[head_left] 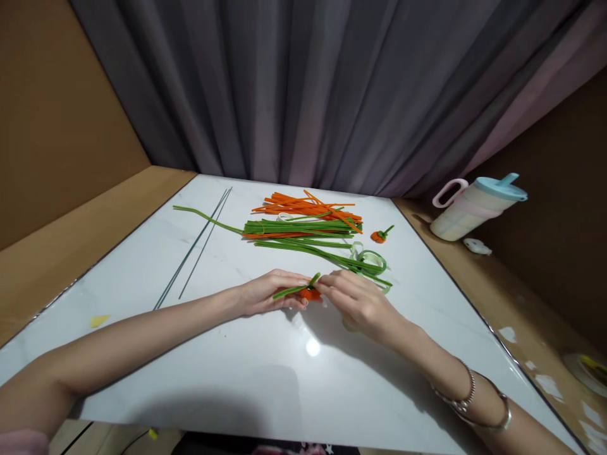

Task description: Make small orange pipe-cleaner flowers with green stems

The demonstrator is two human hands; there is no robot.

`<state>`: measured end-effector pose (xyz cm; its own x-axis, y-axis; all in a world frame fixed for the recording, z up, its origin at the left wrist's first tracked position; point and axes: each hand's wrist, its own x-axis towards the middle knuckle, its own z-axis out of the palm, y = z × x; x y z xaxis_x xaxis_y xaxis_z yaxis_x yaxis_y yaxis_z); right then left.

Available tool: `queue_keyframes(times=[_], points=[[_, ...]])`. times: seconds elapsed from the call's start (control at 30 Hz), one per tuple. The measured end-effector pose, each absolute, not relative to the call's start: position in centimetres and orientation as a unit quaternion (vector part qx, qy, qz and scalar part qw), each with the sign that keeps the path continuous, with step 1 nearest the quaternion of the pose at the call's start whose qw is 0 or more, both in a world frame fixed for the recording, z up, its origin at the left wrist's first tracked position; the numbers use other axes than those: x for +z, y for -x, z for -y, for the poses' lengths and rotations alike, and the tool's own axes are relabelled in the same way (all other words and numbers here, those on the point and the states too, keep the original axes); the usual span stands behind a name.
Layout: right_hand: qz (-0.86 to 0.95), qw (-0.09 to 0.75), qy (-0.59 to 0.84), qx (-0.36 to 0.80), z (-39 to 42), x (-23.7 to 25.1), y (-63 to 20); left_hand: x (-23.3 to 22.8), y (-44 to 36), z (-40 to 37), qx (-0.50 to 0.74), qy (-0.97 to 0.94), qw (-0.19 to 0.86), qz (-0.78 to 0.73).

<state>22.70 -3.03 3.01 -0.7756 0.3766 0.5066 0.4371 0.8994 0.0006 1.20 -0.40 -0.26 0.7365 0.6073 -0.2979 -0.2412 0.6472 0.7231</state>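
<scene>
Near the middle of the white table, a small orange pipe-cleaner piece (310, 294) sits between my hands, with a green pipe cleaner (289, 291) across its top. My left hand (270, 292) grips it from the left, fingers closed around its side. From the right, my right hand (358, 298) pinches at the same piece, and its fingertips partly cover it. Just beyond my hands lie loose green pipe cleaners (322, 250) and a roll of green tape (372, 260). A similar small orange ball with a green stem (379, 237) rests farther right.
A green pipe-cleaner bundle (298, 227) and orange pipe cleaners (303, 205) lie at the back. Thin dark wires (199, 243) and a yellow scrap (99, 321) are on the left. A handled tumbler (477, 205) stands on the right ledge; a grey curtain (294, 88) hangs behind.
</scene>
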Motion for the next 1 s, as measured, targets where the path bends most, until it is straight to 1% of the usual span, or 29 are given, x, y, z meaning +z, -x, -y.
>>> queue_keyframes(times=[0.1,0.17,0.27,0.5,0.63,0.77,0.93,1.0], points=[[0.950,0.221,0.128,-0.179,2.7,2.8,-22.7,-0.4,-1.2,0.2,0.242,-0.324,0.875,-0.266],[0.947,0.215,0.094,-0.220,2.4,2.7,-22.8,-0.3,-1.1,0.2,0.232,-0.319,0.880,-0.266],[0.948,0.197,0.070,-0.241,2.1,2.8,-22.8,-0.2,-1.1,0.3,0.211,-0.324,0.885,-0.259],[0.953,0.177,0.071,-0.238,1.8,3.0,-22.6,-0.4,-1.0,0.4,0.196,-0.330,0.892,-0.238],[0.953,0.203,0.056,-0.219,2.0,3.0,-22.7,-0.4,-0.8,0.4,0.182,-0.338,0.896,-0.223],[0.953,0.240,0.092,-0.160,2.2,2.6,-23.0,-0.1,-0.8,0.5,0.178,-0.365,0.883,-0.236],[0.931,0.335,0.137,-0.047,2.0,1.6,-22.7,0.4,-1.0,0.8,0.194,-0.400,0.859,-0.252],[0.922,0.356,0.149,-0.016,2.0,1.5,-22.7,0.5,-1.1,0.8,0.203,-0.402,0.853,-0.265]])
